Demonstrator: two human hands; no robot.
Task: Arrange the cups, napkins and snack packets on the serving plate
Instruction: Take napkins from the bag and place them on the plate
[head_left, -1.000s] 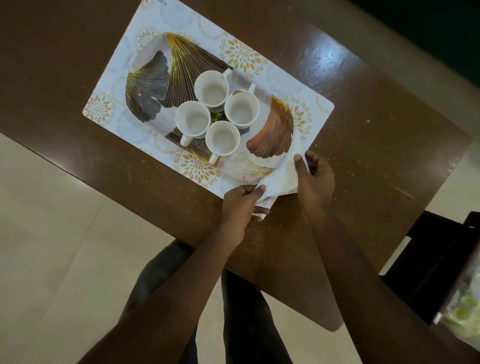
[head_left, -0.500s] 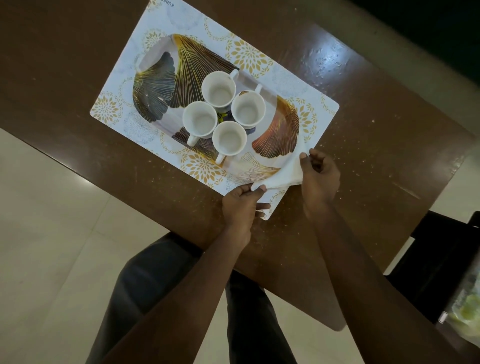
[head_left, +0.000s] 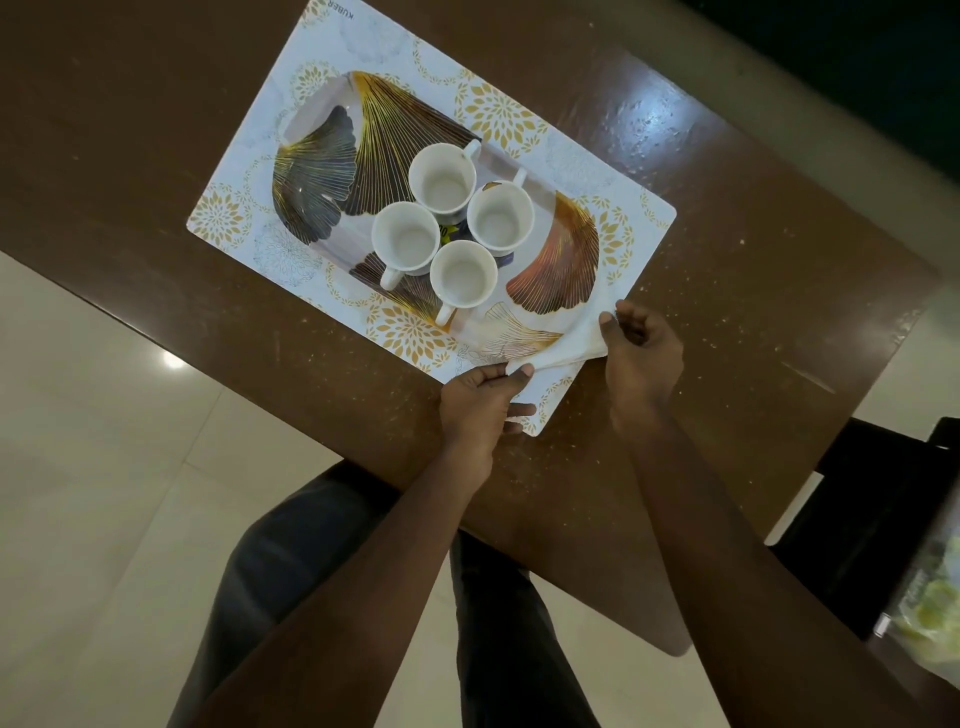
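A serving plate (head_left: 332, 171) printed with gold and dark leaves lies on a white placemat (head_left: 628, 208). Several empty white cups (head_left: 441, 174) stand clustered in its middle. A folded white napkin (head_left: 569, 351) rests at the plate's near right edge, partly over the rim. My left hand (head_left: 480, 400) pinches the napkin's near corner between thumb and fingers. My right hand (head_left: 641, 353) grips the napkin's right end with its fingertips. No snack packet shows on the plate.
The placemat sits on a dark brown table (head_left: 753, 291) whose edge runs close to my legs. A black chair (head_left: 878, 514) stands at the right. A clear packet with yellow-green contents (head_left: 935, 613) shows blurred at the right border. Pale tiled floor lies below.
The napkin has been folded smaller and drawn flatter against the plate's rim. Both hands stay on it, spread a little wider apart.
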